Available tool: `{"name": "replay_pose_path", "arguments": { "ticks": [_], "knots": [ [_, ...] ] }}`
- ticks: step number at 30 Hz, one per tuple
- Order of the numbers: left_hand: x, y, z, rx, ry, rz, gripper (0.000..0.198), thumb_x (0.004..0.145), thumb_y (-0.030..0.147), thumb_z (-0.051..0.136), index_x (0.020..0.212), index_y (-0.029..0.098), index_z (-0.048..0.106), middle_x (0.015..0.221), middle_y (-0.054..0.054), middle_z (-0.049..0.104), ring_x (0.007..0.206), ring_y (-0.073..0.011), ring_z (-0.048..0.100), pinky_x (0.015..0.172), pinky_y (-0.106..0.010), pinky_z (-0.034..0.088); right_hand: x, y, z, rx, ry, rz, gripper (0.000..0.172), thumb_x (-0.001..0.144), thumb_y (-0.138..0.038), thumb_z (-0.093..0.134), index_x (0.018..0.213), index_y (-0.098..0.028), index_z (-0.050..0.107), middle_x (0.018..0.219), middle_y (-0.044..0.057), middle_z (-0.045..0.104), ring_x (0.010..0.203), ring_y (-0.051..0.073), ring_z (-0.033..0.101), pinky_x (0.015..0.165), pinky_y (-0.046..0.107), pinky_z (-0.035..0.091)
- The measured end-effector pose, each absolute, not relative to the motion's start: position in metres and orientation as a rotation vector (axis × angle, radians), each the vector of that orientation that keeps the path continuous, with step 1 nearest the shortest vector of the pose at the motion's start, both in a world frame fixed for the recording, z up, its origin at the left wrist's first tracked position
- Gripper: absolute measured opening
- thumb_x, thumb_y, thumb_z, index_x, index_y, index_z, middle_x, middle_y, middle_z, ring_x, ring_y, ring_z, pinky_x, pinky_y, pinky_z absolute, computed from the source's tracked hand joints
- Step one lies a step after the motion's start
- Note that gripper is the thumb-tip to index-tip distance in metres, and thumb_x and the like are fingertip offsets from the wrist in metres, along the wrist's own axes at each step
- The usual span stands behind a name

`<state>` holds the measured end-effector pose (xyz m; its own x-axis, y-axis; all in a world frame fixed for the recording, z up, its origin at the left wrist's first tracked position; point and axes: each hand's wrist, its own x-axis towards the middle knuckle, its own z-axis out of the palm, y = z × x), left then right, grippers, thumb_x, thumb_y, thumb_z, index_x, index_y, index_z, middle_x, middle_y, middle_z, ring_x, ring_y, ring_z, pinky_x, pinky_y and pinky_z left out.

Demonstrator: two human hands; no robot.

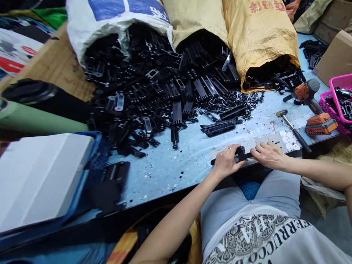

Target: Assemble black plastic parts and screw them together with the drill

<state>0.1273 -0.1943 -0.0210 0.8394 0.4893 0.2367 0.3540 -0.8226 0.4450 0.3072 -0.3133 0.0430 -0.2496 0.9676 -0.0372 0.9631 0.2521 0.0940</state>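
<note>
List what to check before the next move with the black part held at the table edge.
1. Left hand closed around the black part: ok.
2. Right hand gripping the part's other end: cannot tell, fingers only seen resting over it.
3. Part lying over the punched grey strip: ok.
4. Hammer apart from both hands, to the right: ok.
5. Drill standing on its battery, apart from the hands: ok.
6. Part's underside: cannot tell, hidden.

Matt black plastic parts [154, 88] spill from coarse woven sacks [258, 33] at the top of the frame. The pale blue tabletop [176, 165] looks smooth and speckled. Centre right, the hammer [293, 129] shows a metal head.
</note>
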Motion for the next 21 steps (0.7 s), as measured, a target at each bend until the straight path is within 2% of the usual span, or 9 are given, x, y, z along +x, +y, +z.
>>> {"name": "replay_pose_path", "arguments": {
  "ticks": [5,10,18,21],
  "knots": [
    [0.125,-0.198,-0.021,2.614,0.481,0.633,0.045,0.076,0.048,0.061,0.108,0.018,0.050,0.096,-0.008,0.066,0.090,-0.0224,0.064,0.076,-0.032,0.050,0.309,-0.309,0.053,1.723,2.464,0.093,0.025,0.098,-0.022,0.031,0.101,-0.015,0.055,0.086,0.009,0.059,0.078,0.018,0.052,0.062,0.030,0.027],
    [0.128,-0.200,-0.020,2.594,0.649,0.724,0.038,0.078,0.047,0.060,0.103,0.019,0.053,0.091,-0.007,0.067,0.086,-0.0218,0.064,0.073,-0.031,0.050,0.309,-0.303,0.052,1.786,2.418,0.146,0.025,0.097,-0.024,0.033,0.099,-0.015,0.056,0.086,0.009,0.059,0.078,0.017,0.052,0.062,0.030,0.026],
    [0.133,-0.205,-0.021,2.626,0.648,0.416,0.041,0.077,0.050,0.059,0.103,0.020,0.053,0.093,-0.007,0.066,0.089,-0.0228,0.063,0.074,-0.033,0.049,0.324,-0.306,0.026,1.822,2.492,0.115,0.031,0.097,-0.038,0.037,0.095,-0.016,0.059,0.081,0.007,0.060,0.075,0.015,0.052,0.063,0.029,0.027],
    [0.143,-0.203,-0.020,2.670,0.635,0.333,0.051,0.075,0.052,0.061,0.113,0.019,0.051,0.110,-0.011,0.062,0.104,-0.0260,0.058,0.085,-0.038,0.047,0.338,-0.305,0.001,1.887,2.568,0.074,0.032,0.095,-0.042,0.040,0.093,-0.016,0.060,0.084,0.006,0.060,0.078,0.016,0.053,0.067,0.028,0.030]
  ]
}}
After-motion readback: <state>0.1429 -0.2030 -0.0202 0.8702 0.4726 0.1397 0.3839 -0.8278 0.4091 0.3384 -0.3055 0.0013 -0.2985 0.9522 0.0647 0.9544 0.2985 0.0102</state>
